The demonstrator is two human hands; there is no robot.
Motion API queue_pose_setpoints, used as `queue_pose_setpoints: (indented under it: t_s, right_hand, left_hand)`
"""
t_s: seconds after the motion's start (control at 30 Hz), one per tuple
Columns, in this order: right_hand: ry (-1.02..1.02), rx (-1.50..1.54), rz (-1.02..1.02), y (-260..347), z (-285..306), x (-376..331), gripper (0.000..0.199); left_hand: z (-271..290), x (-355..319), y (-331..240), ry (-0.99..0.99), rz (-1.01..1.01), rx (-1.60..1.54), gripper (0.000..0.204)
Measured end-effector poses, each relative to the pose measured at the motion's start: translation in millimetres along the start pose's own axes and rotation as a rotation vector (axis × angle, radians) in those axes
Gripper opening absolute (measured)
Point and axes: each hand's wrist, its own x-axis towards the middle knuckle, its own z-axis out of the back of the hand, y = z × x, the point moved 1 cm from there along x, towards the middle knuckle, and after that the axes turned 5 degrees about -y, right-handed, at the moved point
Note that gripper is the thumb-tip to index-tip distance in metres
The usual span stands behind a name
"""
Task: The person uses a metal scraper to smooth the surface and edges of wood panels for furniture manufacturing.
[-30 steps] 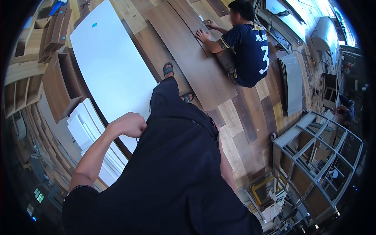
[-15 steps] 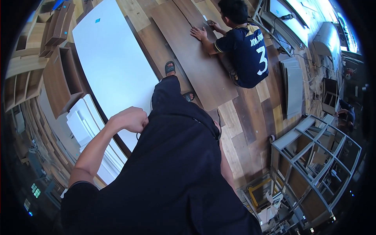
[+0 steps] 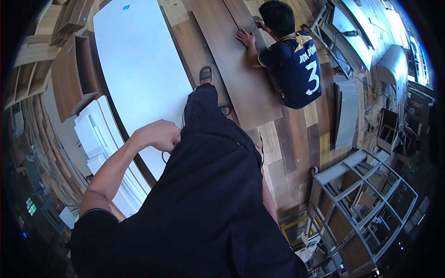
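My left hand (image 3: 162,135) is closed and pressed against the side of my dark trousers (image 3: 208,118) at the hip. Its fingertips are hidden, so what they hold, if anything, does not show. A thin dark loop hangs just below that hand. Of my right hand (image 3: 258,148) only a sliver shows at the other hip; its fingers are hidden behind the dark clothing. A long white panel (image 3: 139,60) lies beyond my left hand. Ahead, a brown wood board (image 3: 236,78) lies by my sandalled feet.
A co-worker (image 3: 289,60) in a dark shirt crouches at the board's right side, both hands at its surface. Open brown boxes (image 3: 69,78) and stacked white panels (image 3: 99,143) stand left. Grey panels (image 3: 346,116) and a metal frame (image 3: 366,194) are on the right.
The view has shifted slightly. The co-worker's hands have moved a little on the brown board, the far one raised somewhat. My hands stay at my hips.
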Motion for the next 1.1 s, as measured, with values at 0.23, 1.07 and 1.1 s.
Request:
queue_pose_setpoints:
  t_s: [0.23, 1.07, 1.1]
  right_hand:
    - [0.011, -0.011, 0.02, 0.0, 4.7, 1.9, 0.042]
    - [-0.003, 0.109, 0.113, -51.0, 21.1, 22.1, 0.042]
    - [0.025, 0.134, 0.016, -55.6, 21.3, 26.3, 0.04]
  left_hand:
    - [-5.2, 0.3, 5.0, -0.024, -0.014, -0.017, 0.019]
    - [-1.0, 6.1, -4.5, 0.013, -0.019, 0.037, 0.012]
    - [0.5, 6.0, -5.9, 0.017, -0.019, 0.044, 0.012]
